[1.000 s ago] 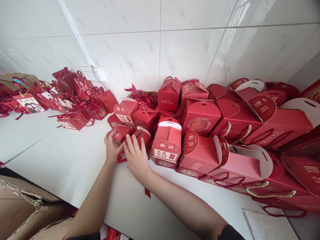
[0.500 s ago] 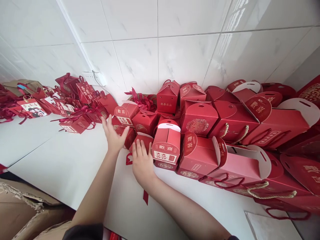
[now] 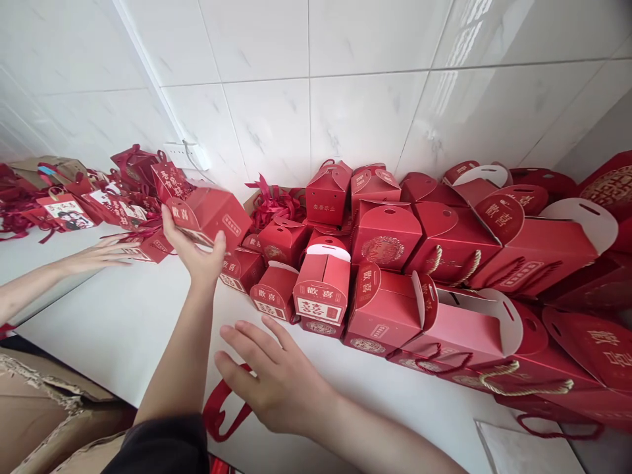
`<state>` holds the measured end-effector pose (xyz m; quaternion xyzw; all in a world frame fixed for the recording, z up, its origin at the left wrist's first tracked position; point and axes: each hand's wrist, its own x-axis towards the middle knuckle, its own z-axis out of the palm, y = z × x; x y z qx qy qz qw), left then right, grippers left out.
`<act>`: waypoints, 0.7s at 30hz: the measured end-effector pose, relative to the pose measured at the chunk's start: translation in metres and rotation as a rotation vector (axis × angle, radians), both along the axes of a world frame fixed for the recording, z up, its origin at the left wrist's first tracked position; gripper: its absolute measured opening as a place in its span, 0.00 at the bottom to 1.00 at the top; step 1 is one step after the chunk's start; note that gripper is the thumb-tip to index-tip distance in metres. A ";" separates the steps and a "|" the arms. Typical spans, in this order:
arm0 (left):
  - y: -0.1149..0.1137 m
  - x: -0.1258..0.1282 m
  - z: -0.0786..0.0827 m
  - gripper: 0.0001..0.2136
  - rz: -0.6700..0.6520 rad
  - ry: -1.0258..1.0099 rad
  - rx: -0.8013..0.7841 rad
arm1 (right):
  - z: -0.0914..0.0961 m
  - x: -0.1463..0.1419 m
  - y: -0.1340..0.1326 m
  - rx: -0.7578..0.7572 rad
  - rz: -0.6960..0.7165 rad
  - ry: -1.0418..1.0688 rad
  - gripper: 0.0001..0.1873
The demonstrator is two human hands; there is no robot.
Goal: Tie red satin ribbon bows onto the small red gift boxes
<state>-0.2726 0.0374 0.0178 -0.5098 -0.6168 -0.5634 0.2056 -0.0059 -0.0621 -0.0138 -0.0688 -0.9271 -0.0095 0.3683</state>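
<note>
My left hand grips a red gift box with gold lettering, raised and tilted above the table. My right hand is open, fingers spread, over the front of the table. A red ribbon lies partly under its fingers; whether they touch it I cannot tell. Beyond the right hand stand a small red box with a white label and a taller box with its top flaps folded up. Another person's hand reaches in from the left to a small red box tied with ribbon.
Rows of larger red boxes, some with rope handles, fill the right side against the tiled wall. Ribboned boxes are heaped at the back left. A torn cardboard carton stands at the lower left; a wall socket is behind.
My left hand has lifted a red box and moved left. My right hand has drawn back from the small box toward me. The ribbon has shifted nearer. Another person's hand has entered from the left.
</note>
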 end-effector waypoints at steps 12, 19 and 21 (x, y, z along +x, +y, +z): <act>-0.040 0.011 -0.067 0.40 -0.051 0.058 -0.173 | 0.043 0.048 -0.013 -0.148 0.131 -0.008 0.15; -0.052 0.095 -0.115 0.40 -0.060 0.219 -0.121 | 0.057 0.090 -0.019 -0.312 0.237 -0.173 0.16; -0.046 0.107 -0.126 0.36 -0.062 0.212 -0.224 | 0.055 0.095 -0.025 -0.359 0.292 -0.226 0.17</act>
